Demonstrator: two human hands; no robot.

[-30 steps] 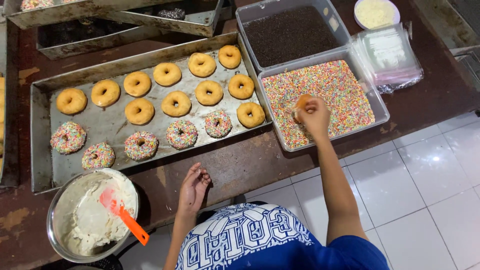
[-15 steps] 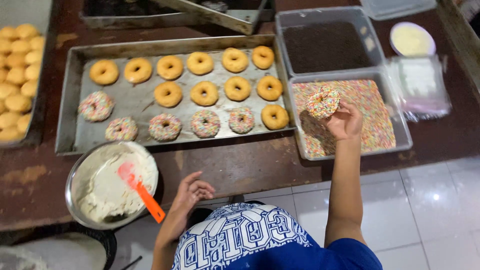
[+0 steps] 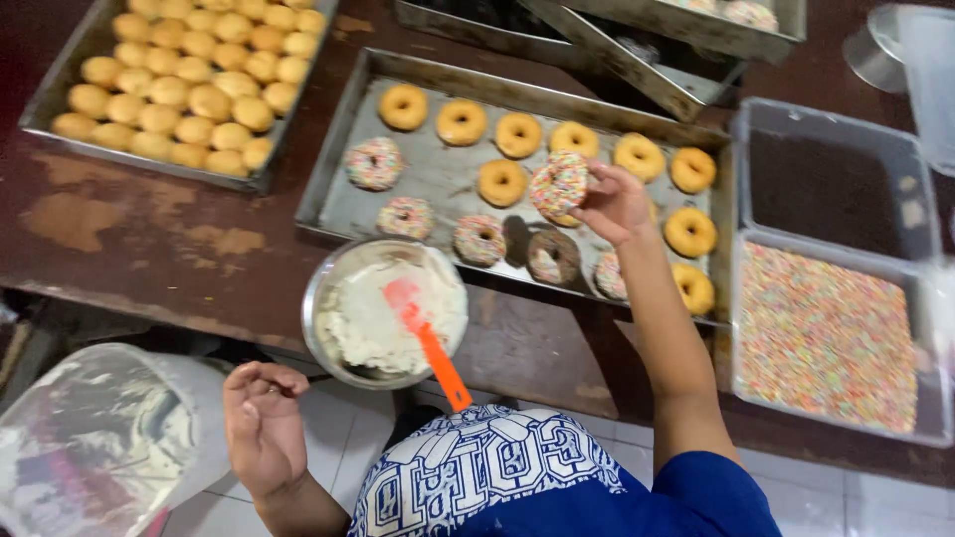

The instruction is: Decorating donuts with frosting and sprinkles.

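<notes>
Right hand (image 3: 615, 204) pinches a round, rainbow-sprinkled doughnut (image 3: 559, 184).

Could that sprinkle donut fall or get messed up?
Maybe. The right hand holds the donut by its edge with fingertips, so it might slip. It hangs over other donuts on the tray, so it could smear them. The bowl sits at the table's edge and might tip.

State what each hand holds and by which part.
The right hand holds a sprinkle-coated doughnut by its edge, above the metal tray. The left hand holds nothing.
</notes>
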